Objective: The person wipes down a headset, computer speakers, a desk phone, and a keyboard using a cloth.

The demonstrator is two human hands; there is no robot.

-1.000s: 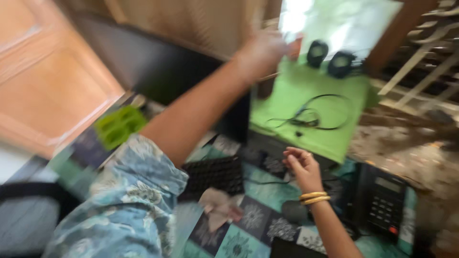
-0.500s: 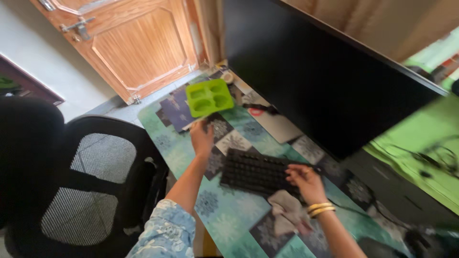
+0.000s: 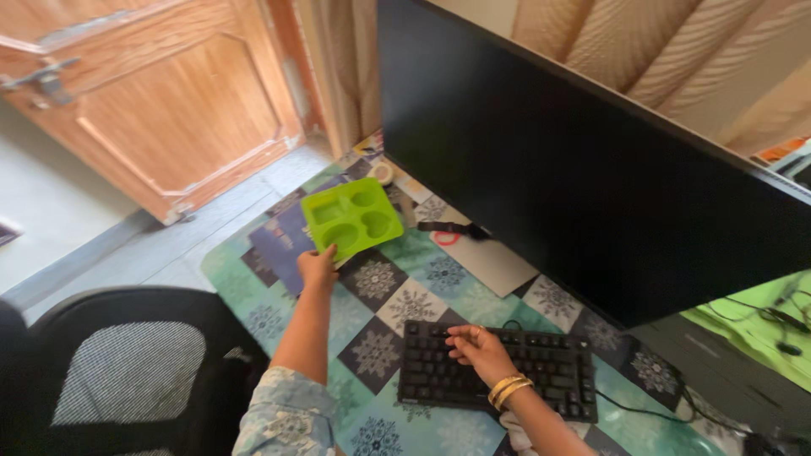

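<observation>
Home office corner, domestic setting. Landmark: large black monitor [image 3: 591,169] on a desk covered with a teal snowflake-patterned cloth [image 3: 372,355]. In front of the monitor, a black keyboard [image 3: 498,371]. Left of the monitor, a panelled wooden door [image 3: 152,110] with a metal latch; behind the monitor, beige curtains [image 3: 659,51]. Below left of the monitor, a black mesh-backed swivel chair [image 3: 127,371].
</observation>
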